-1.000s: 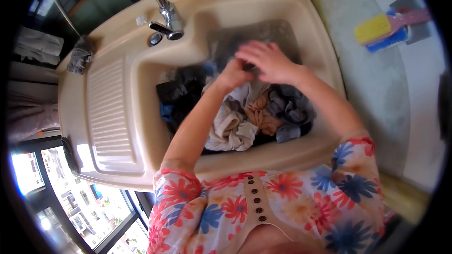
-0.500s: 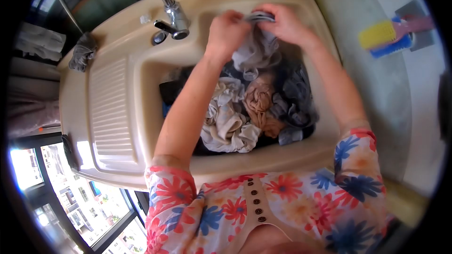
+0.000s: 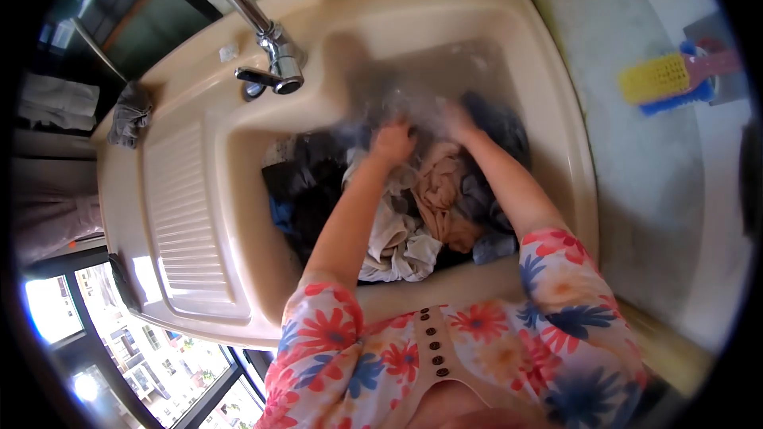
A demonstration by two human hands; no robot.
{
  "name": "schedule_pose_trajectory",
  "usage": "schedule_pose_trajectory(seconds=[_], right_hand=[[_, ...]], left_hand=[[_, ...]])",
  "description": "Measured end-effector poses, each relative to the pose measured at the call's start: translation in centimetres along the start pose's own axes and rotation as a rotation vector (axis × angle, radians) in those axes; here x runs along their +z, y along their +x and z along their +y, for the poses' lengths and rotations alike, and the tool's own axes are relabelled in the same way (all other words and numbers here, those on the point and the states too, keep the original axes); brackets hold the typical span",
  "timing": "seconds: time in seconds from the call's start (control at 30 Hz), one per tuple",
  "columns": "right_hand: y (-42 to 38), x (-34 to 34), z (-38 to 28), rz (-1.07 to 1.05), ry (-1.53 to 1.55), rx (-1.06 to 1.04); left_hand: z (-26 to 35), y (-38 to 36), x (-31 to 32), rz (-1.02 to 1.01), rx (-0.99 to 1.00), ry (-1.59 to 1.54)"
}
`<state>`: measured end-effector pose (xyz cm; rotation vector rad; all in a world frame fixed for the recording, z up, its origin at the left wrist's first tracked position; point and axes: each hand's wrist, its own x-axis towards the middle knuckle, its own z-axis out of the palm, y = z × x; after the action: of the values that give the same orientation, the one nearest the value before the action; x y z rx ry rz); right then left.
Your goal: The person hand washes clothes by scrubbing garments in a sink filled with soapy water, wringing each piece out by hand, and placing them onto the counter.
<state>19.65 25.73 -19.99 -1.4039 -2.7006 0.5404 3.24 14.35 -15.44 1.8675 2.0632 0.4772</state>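
Both hands are down in the cloudy water of a beige sink (image 3: 246, 214), among wet clothes. My left hand (image 3: 393, 143) looks curled, with its fingertips blurred and partly under splashing water. Close beside it on the right is my right hand (image 3: 457, 121), its fingers smeared by motion and spray. A pale grey blur lies between the hands; whether either hand grips cloth there cannot be made out. Just below the hands sit a tan garment (image 3: 441, 187) and a cream garment (image 3: 401, 246). Dark clothes (image 3: 310, 179) lie to the left, and a grey-blue cloth (image 3: 494, 248) at lower right.
A chrome faucet (image 3: 280, 59) stands at the sink's back left. The ribbed washboard (image 3: 187, 222) is moulded into the left side. A grey cloth (image 3: 129, 115) hangs at the far left edge. A yellow and blue brush (image 3: 660, 79) is on the right wall.
Both hands have come down from the sink's back edge into the water, toward me. The grey garment they held up is no longer distinct. Water now splashes around the hands.
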Motion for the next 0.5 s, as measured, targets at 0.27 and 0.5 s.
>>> schedule_pose_trajectory(seconds=[0.27, 0.5], right_hand=[[-4.7, -14.6, -14.9, 0.198, 0.704, -0.313], [-2.9, -8.6, -15.7, 0.511, 0.461, -0.486]], left_hand=[[2.6, 0.0, -7.1, -0.138, -0.797, -1.876], [2.7, -1.5, -4.5, 0.264, -0.577, -1.982]])
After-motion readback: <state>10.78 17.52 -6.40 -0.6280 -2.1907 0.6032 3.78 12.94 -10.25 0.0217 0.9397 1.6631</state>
